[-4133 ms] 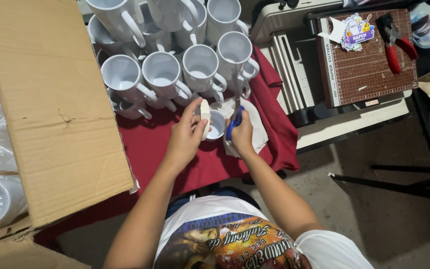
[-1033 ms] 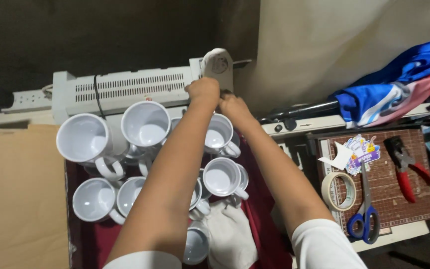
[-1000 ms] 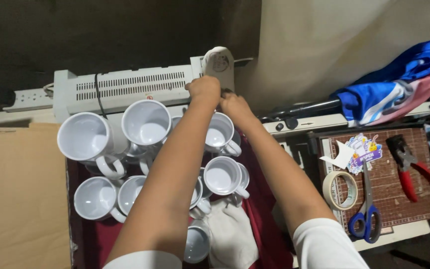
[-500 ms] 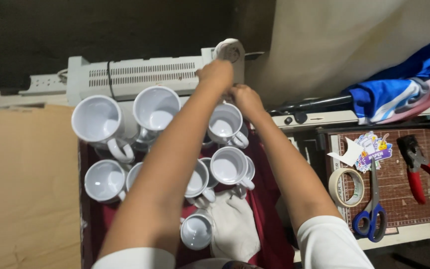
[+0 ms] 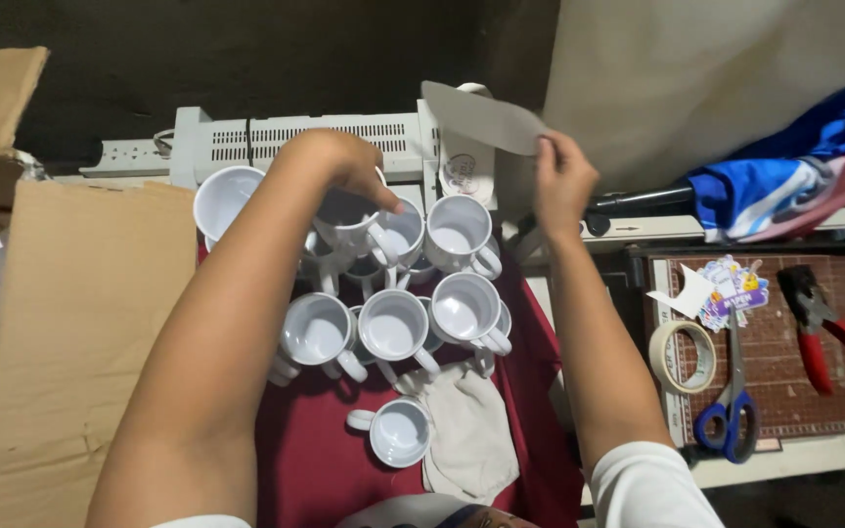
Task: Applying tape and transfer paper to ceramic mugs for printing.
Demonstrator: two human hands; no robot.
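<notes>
Above the mugs, right hand (image 5: pixel 561 181) pinches a grey sheet (image 5: pixel 481 117); left hand (image 5: pixel 336 168) grips a white mug (image 5: pixel 346 220).

**Camera setup: single head-worn view**

One view only, so no second view is sharing any part of the scene. The camera is sitting on the person's head and looking steeply down and forward along both forearms, which are entering from the bottom edge. It is facing a dark back wall at the top of the frame. It is sitting close: the left hand (image 5: pixel 339 171) and right hand (image 5: pixel 561 181) are reaching into the upper middle, and the white mugs (image 5: pixel 393 328) on the red-covered surface (image 5: pixel 305 469) are filling the centre. The cardboard box (image 5: pixel 80 323) is bounding the left side, and the cutting mat (image 5: pixel 784 372) is bounding the right.
</notes>
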